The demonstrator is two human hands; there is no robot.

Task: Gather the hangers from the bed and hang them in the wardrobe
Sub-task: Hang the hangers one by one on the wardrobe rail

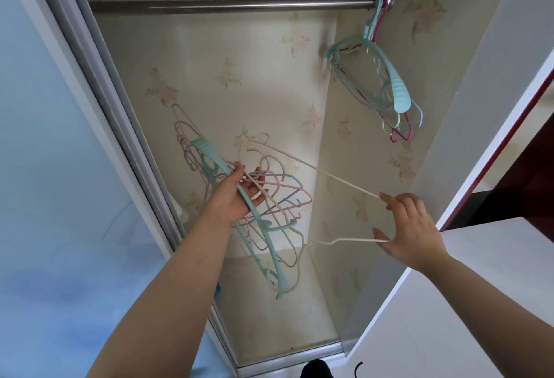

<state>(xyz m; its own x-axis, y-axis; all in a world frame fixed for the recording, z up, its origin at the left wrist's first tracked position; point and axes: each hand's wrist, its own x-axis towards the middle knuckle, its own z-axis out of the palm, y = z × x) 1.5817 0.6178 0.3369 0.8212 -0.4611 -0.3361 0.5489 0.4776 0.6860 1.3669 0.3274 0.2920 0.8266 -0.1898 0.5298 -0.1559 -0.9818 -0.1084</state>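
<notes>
1. Two bare forearms reaching up from the lower edge of the view into an open wardrobe.
2. Left hand raised at centre-left, fingers curled round a tangled bundle of hangers: teal, pink, blue and cream, hooks and arms crossing, lower ends dangling below the wrist.
3. Right hand to the right and a little lower, fingers pinching one cream hanger at its corner; its thin arms stretched leftward, the far end still caught in the bundle.
4. Higher up, metal rail running across the wardrobe, with a cluster of hung hangers at its far right end, teal one in front, red, cream and blue behind, all slanting against the side wall.
5. Floral wallpaper lining the back and side; sliding door frame along the left.
</notes>
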